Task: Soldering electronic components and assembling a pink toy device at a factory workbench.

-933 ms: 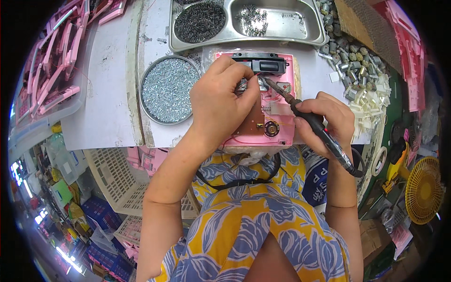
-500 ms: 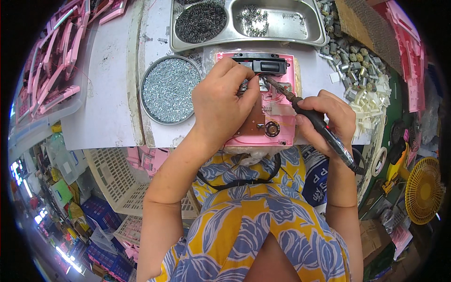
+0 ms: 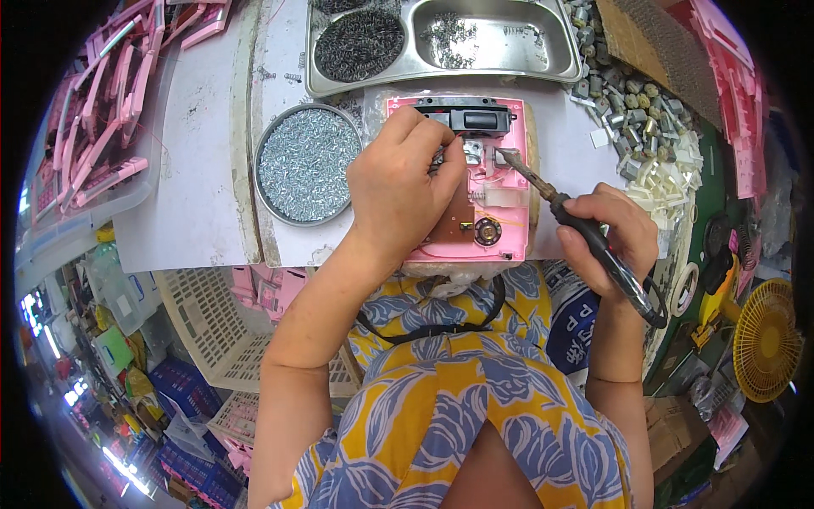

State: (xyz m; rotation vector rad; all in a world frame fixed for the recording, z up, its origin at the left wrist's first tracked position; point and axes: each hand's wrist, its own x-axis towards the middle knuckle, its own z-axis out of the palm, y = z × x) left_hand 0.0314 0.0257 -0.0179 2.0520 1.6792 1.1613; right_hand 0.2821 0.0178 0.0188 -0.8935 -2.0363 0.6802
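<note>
A pink plastic casing (image 3: 519, 231) lies on the bench in front of me, with a brown circuit board (image 3: 456, 219), thin red wires and a small round dark part (image 3: 488, 231) inside. Across its far end sits a black plastic module (image 3: 481, 122). My left hand (image 3: 397, 174) is over the casing's left side, thumb and forefinger pinched just below the module; what they hold is hidden. My right hand (image 3: 619, 233) grips a soldering iron (image 3: 591, 236) by its black handle. Its tip points to the upper left, over the casing's right half, apart from my left fingers.
A round tin of small silvery pins (image 3: 309, 164) stands left of the casing. Behind it is a metal tray (image 3: 407, 82) with dark springs. Small motors (image 3: 632, 114) and white plastic parts (image 3: 666, 187) are heaped at right. Pink casings (image 3: 102, 153) fill a clear bin at left.
My right hand has drawn the soldering iron to the right and slightly toward me, its tip leaving the spot by my left fingers. The left hand stays almost in place, still pinched.
</note>
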